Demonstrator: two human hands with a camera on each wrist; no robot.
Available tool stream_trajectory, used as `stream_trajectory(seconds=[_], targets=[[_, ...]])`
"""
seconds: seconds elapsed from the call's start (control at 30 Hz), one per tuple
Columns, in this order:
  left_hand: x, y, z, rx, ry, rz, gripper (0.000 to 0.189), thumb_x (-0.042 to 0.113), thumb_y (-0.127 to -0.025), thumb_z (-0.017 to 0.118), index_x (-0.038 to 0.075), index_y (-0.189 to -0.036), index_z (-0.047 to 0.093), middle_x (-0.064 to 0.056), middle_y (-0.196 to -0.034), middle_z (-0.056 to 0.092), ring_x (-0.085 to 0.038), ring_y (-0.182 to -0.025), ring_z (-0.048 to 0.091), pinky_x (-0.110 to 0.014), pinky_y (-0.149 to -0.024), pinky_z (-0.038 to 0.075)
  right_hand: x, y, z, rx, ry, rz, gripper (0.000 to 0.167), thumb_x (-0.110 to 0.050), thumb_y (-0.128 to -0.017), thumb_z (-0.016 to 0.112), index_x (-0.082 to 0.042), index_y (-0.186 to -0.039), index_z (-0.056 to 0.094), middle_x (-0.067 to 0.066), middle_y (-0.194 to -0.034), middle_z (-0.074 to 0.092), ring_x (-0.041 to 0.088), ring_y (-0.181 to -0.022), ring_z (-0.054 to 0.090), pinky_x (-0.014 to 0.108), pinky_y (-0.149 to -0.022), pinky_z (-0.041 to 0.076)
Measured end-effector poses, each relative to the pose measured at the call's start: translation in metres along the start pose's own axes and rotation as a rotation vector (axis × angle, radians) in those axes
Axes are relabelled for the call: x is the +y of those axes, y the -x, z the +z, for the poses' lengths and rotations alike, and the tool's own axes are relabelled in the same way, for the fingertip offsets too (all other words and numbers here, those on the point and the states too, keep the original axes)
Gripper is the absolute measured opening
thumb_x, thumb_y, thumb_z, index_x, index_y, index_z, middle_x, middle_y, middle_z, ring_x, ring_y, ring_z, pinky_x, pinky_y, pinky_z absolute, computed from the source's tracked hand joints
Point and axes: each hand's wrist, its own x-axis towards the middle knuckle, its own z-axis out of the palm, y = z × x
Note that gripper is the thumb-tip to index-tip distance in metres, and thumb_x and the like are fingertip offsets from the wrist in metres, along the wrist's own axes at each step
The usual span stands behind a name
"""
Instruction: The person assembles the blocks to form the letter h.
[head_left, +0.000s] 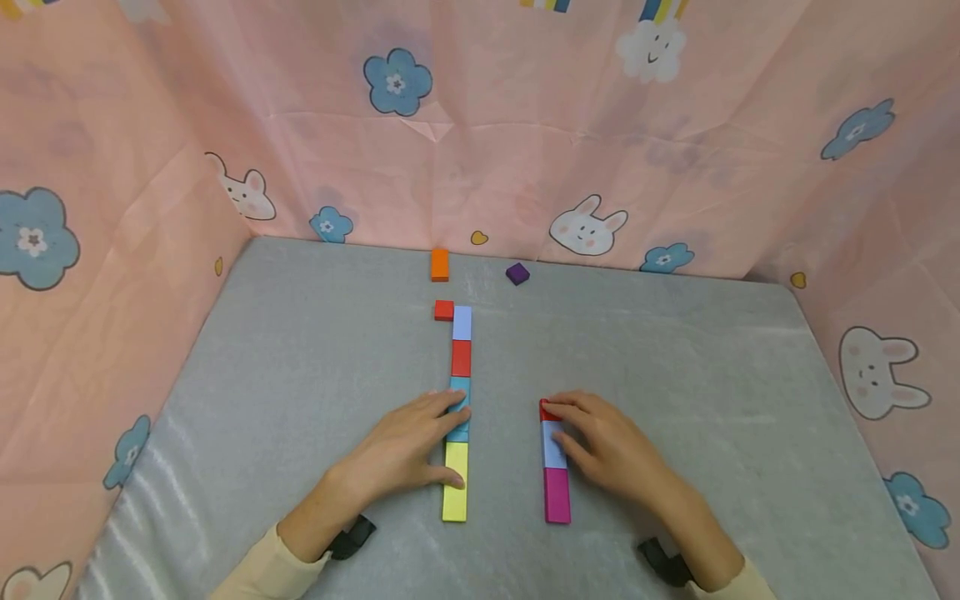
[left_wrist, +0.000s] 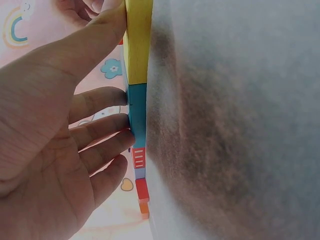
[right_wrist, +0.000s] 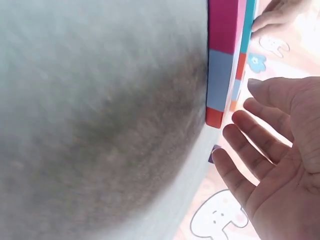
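A straight row of blocks runs away from me left of centre: yellow, blue, red and lavender. My left hand lies along it, fingertips at the blue part and thumb over the yellow block, fingers loosely spread. A shorter row stands to the right, made of a magenta block, a lavender block and a small red block. Over the far end of that row is my right hand, fingers apart. In the right wrist view its fingers look clear of the blocks.
A small red block sits against the left side of the long row's far end. Behind it stands an orange block, with a dark purple block to its right. Pink printed cloth encloses the grey tabletop.
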Motion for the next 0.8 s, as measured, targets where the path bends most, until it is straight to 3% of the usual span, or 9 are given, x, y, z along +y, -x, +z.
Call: stream_trajectory(seconds=[0.23,0.8], targets=[[0.0,0.0,0.0,-0.014,0.013,-0.016,0.087,0.047,-0.081,0.09,0.004,-0.149,0.059,-0.015,-0.162,0.05,-0.032,-0.152,0.049,-0.045,-0.13,0.04,-0.004,0.013,0.008,0.045,0.053,-0.024,0.046,-0.016,-0.091,0.083,-0.009,-0.135,0.071,0.008,-0.138,0.07,0.029,-0.127,0.068,0.053,-0.105,0.06],[0.0,-0.001,0.0,-0.014,0.01,-0.012,0.086,0.047,-0.081,0.09,0.004,-0.149,0.059,-0.015,-0.162,0.05,-0.032,-0.152,0.048,-0.045,-0.13,0.04,-0.009,0.033,0.019,-0.007,0.064,0.046,0.055,-0.034,-0.091,0.085,-0.016,-0.14,0.07,0.003,-0.155,0.06,0.026,-0.138,0.062,0.052,-0.11,0.057]])
